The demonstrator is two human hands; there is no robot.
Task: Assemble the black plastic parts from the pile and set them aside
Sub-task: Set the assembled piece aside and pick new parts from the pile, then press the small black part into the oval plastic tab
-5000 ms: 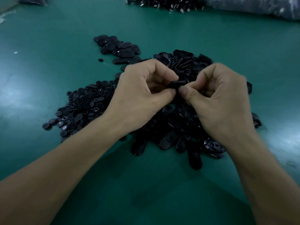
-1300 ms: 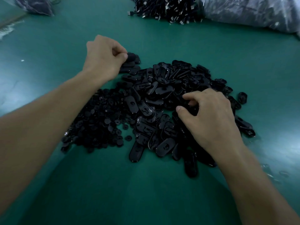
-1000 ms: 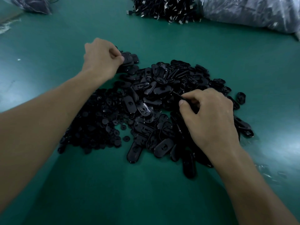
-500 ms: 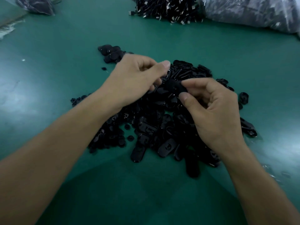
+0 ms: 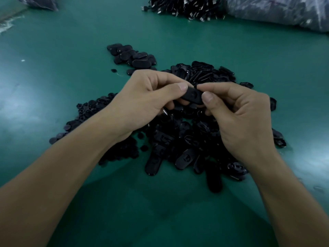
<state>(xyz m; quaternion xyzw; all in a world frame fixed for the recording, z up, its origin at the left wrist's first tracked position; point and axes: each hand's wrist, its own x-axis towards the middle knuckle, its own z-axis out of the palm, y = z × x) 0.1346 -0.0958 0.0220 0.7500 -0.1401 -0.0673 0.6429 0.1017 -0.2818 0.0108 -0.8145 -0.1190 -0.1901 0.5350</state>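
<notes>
Head view: both hands meet just above the middle of the frame, over the main pile of black oval parts [image 5: 179, 139] on the green table [image 5: 178, 220]. The left hand [image 5: 142, 102] and the right hand [image 5: 238, 118] share one black oval part [image 5: 193, 96], each pinching an end between thumb and curled fingers. A round feature shows on the part's upper face. Whether a second piece sits under the fingers cannot be told.

A spread of small round black pieces [image 5: 92, 107] lies left of the pile, partly under the left forearm. Above the hands, towards the upper middle, a separate small cluster of oval parts [image 5: 131, 57] lies just beside the pile's far edge.

At the top edge lies a heap of black pieces with pale metal ends [image 5: 183, 6]. Beside it, in the upper right corner, is a clear plastic bag [image 5: 277, 9]. Another bag [image 5: 39, 2] shows in the upper left corner.
</notes>
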